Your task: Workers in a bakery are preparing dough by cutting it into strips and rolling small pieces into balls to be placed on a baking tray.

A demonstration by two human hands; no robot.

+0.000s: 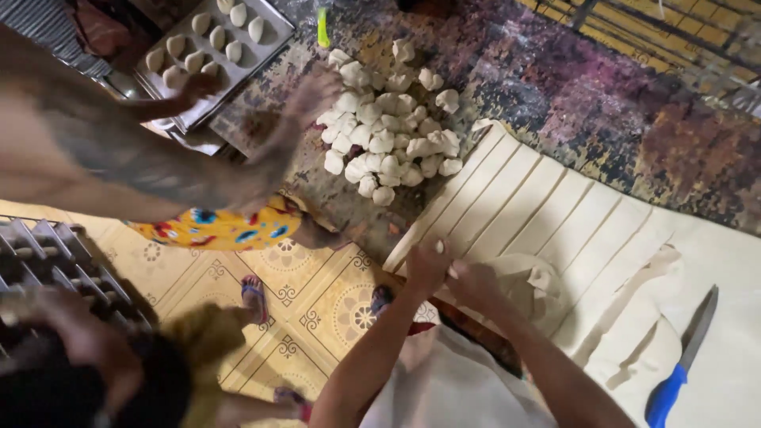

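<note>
Both hands meet at the table edge: left hand [428, 265] and right hand [473, 279] pinch a small dough piece [445, 269] off the cut dough strips [547, 206], near the dough ball pile [388, 119].

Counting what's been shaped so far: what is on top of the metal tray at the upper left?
The metal tray holds about ten oval dough pieces in rows. Another person's arm covers its lower end, so any pieces there cannot be seen.

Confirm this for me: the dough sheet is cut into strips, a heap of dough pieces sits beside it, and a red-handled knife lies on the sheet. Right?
Not quite. The head view shows the knife has a blue handle, not red. The dough sheet is cut into strips, and the heap of dough pieces sits beside it.
</note>
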